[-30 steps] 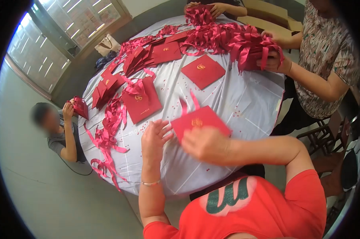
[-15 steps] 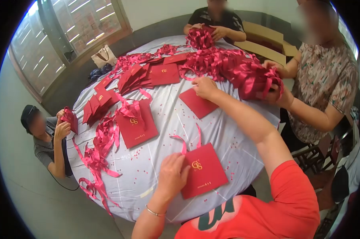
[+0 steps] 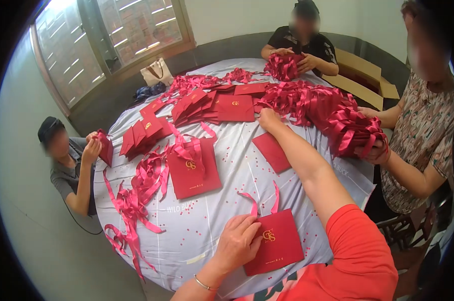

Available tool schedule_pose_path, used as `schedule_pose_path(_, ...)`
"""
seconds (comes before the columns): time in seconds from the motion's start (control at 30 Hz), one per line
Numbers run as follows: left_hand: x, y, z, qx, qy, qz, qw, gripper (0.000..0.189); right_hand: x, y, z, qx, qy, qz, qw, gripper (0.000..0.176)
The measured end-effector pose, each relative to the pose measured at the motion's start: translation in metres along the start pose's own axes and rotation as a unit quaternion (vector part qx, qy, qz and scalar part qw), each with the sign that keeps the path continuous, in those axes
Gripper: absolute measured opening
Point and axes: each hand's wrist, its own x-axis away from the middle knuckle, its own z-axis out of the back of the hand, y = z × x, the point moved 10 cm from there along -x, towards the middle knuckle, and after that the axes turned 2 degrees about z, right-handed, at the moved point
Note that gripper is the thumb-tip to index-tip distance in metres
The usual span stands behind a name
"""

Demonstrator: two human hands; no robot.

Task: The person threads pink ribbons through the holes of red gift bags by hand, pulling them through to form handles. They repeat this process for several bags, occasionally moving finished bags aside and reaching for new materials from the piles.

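Observation:
My left hand is closed on the left edge of a red bag with gold lettering, lying flat near the front of the table. Two pink ribbon ends stick out from its top. Stretched forward, my right hand has its fingers curled beside the right edge of a stack of red bags; whatever is between its fingertips is hidden. A plain red piece lies under and left of my right forearm. Another lettered red bag, with ribbons over it, lies left of centre.
Loose pink ribbons lie at the left, and a large ribboned pile at the back right. Three people sit or stand around the table, each with hands on red items. An open cardboard box stands behind.
My right hand has moved forward and left, from the plain red piece to the edge of the bag stack. My left hand stays at its bag. The view has shifted.

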Motion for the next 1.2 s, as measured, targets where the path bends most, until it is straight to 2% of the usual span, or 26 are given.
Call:
schedule_pose_path(0.07, 0.0, 0.002, 0.002, 0.004, 0.01, 0.006, 1.0, 0.035, -0.002, 0.005, 0.001, -0.003, 0.016, 0.007, 1.0, 0.026)
schedule_pose_path(0.17, 0.005, 0.005, 0.003, -0.014, 0.026, 0.008, 1.0, 0.032, 0.048, -0.029, 0.059, -0.068, 0.125, 0.127, 0.982, 0.026)
schedule_pose_path(0.2, 0.007, 0.005, 0.002, -0.021, 0.023, 0.014, 0.999, 0.031, 0.061, -0.037, 0.068, -0.103, 0.136, 0.174, 0.97, 0.025)
schedule_pose_path(0.23, 0.007, 0.007, 0.003, -0.026, 0.03, 0.015, 0.999, 0.031, 0.074, -0.04, 0.07, -0.15, 0.119, 0.198, 0.961, 0.024)
schedule_pose_path(0.27, 0.009, 0.006, 0.0, -0.031, 0.026, 0.011, 0.999, 0.031, 0.096, -0.04, 0.066, -0.293, 0.009, 0.151, 0.944, 0.024)
schedule_pose_path(0.3, 0.011, 0.005, -0.003, -0.037, 0.023, 0.007, 0.999, 0.031, 0.128, -0.05, 0.066, -0.427, -0.1, 0.097, 0.894, 0.024)
schedule_pose_path(0.37, 0.014, 0.003, -0.008, -0.043, 0.0, 0.014, 0.999, 0.031, 0.193, -0.073, 0.1, -0.378, -0.138, 0.098, 0.91, 0.023)
schedule_pose_path(0.4, 0.013, 0.001, -0.01, -0.047, -0.009, 0.017, 0.999, 0.03, 0.218, -0.072, 0.097, -0.387, -0.17, 0.085, 0.902, 0.02)
schedule_pose_path(0.47, 0.016, -0.005, -0.016, -0.019, -0.026, 0.028, 0.999, 0.028, 0.265, -0.077, 0.113, -0.355, -0.132, 0.172, 0.909, 0.021)
schedule_pose_path(0.5, 0.016, -0.007, -0.018, -0.011, -0.039, 0.034, 0.999, 0.027, 0.289, -0.08, 0.12, -0.351, -0.135, 0.176, 0.91, 0.022)
schedule_pose_path(0.6, 0.015, -0.014, -0.021, 0.044, -0.072, 0.093, 0.992, 0.025, 0.349, -0.093, 0.142, -0.303, -0.126, 0.265, 0.907, 0.013)
schedule_pose_path(0.67, 0.012, -0.015, -0.022, 0.067, -0.089, 0.126, 0.986, 0.025, 0.371, -0.09, 0.147, -0.269, -0.111, 0.279, 0.915, 0.014)
schedule_pose_path(0.73, 0.013, -0.019, -0.026, 0.067, -0.147, 0.201, 0.966, 0.024, 0.388, -0.085, 0.14, -0.284, -0.125, 0.276, 0.909, 0.012)
schedule_pose_path(0.77, 0.009, -0.017, -0.024, 0.066, -0.147, 0.203, 0.966, 0.024, 0.395, -0.084, 0.138, -0.287, -0.121, 0.287, 0.906, 0.011)
schedule_pose_path(0.83, 0.01, -0.019, -0.034, 0.002, -0.224, 0.216, 0.95, 0.025, 0.404, -0.084, 0.132, -0.297, -0.134, 0.283, 0.902, 0.011)
schedule_pose_path(0.93, 0.007, -0.022, -0.046, -0.05, -0.272, 0.218, 0.936, 0.024, 0.407, -0.08, 0.127, -0.291, -0.118, 0.26, 0.913, 0.012)
schedule_pose_path(0.97, 0.003, -0.025, -0.048, -0.05, -0.273, 0.221, 0.935, 0.024, 0.406, -0.078, 0.127, -0.29, -0.106, 0.266, 0.913, 0.013)
schedule_pose_path(1.03, 0.007, -0.037, -0.059, -0.016, -0.309, 0.281, 0.909, 0.025, 0.406, -0.077, 0.129, -0.29, -0.096, 0.271, 0.913, 0.014)
schedule_pose_path(1.07, 0.006, -0.04, -0.059, -0.017, -0.311, 0.283, 0.907, 0.025, 0.401, -0.068, 0.124, -0.339, -0.123, 0.2, 0.911, 0.014)
schedule_pose_path(1.1, 0.008, -0.042, -0.061, 0.04, -0.315, 0.305, 0.898, 0.026, 0.398, -0.059, 0.117, -0.384, -0.149, 0.127, 0.902, 0.015)
schedule_pose_path(1.13, 0.01, -0.043, -0.064, 0.097, -0.318, 0.326, 0.885, 0.027, 0.397, -0.057, 0.118, -0.387, -0.15, 0.126, 0.901, 0.015)
schedule_pose_path(1.17, 0.014, -0.045, -0.067, 0.096, -0.323, 0.327, 0.883, 0.027, 0.396, -0.049, 0.109, -0.408, -0.179, 0.084, 0.891, 0.015)
schedule_pose_path(1.2, 0.02, -0.047, -0.067, 0.166, -0.282, 0.354, 0.876, 0.027, 0.398, -0.043, 0.102, -0.426, -0.207, 0.042, 0.88, 0.015)
